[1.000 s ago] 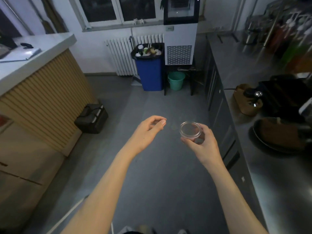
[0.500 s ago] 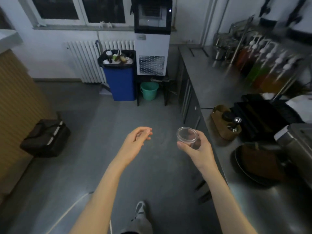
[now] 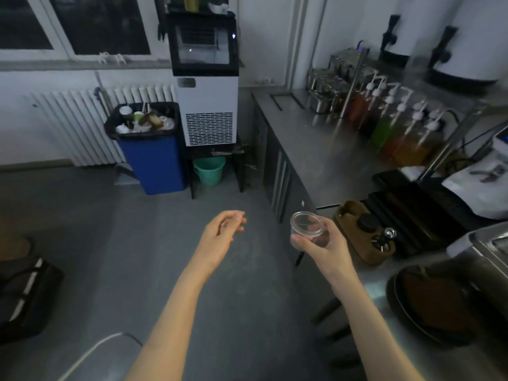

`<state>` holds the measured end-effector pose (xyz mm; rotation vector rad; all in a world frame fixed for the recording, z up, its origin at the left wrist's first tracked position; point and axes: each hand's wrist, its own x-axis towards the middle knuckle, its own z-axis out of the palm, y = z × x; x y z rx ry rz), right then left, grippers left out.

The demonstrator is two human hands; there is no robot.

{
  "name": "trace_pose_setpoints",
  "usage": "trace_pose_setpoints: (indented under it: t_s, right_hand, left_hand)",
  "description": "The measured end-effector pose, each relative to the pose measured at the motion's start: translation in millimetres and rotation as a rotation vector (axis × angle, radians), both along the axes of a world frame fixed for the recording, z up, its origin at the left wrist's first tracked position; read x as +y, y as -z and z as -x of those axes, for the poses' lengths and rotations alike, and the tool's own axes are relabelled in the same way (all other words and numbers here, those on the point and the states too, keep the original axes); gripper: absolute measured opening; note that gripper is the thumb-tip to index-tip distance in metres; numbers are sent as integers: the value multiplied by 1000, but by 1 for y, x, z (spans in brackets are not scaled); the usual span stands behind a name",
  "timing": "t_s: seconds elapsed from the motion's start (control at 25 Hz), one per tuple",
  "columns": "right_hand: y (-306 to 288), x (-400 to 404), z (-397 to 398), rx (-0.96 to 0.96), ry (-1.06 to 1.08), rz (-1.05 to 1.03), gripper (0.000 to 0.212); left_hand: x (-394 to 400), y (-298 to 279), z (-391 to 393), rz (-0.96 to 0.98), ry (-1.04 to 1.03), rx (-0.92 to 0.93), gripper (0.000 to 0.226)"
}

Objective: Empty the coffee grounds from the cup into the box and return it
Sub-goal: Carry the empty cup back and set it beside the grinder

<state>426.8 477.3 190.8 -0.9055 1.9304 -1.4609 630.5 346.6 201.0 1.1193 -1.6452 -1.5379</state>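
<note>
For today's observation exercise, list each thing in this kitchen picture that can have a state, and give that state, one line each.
Cup: upright, looks empty, gripped from the side.
Right hand: closed around the cup.
Left hand: holding nothing, fingers loosely curled.
Blue bin: uncovered, piled with rubbish to the rim.
Green bucket: upright under the ice machine's stand.
Ice machine: door shut, small light on.
Black bag: on the floor.

A single wide-angle head view looks forward and down from standing height, facing the far wall with its white ribbed radiator (image 3: 68, 125) and blue rubbish bin (image 3: 154, 163). The grey floor (image 3: 110, 243) fills the centre, the steel counter (image 3: 316, 158) runs up the right edge, and both bare forearms enter from the bottom, close to the lens. Straight lines bow near the frame edges.
</note>
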Motion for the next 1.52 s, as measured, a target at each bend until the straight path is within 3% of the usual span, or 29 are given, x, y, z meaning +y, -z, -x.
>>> trace_pose_setpoints:
  t_s: [0.44, 0.8, 1.12, 1.52]
  right_hand:
    - [30, -126, 65, -3, 93, 10, 66]
    - [40, -227, 189, 68, 172, 24, 61]
    - [45, -260, 271, 57, 348, 15, 61]
    - [29, -304, 373, 52, 733, 44, 62]
  left_hand:
    - [-128, 5, 81, 67, 151, -66, 18]
    - [-213, -1, 255, 108, 478, -123, 34]
    - [-264, 17, 366, 39, 623, -122, 35]
    - [-340, 16, 547, 103, 1032, -40, 36]
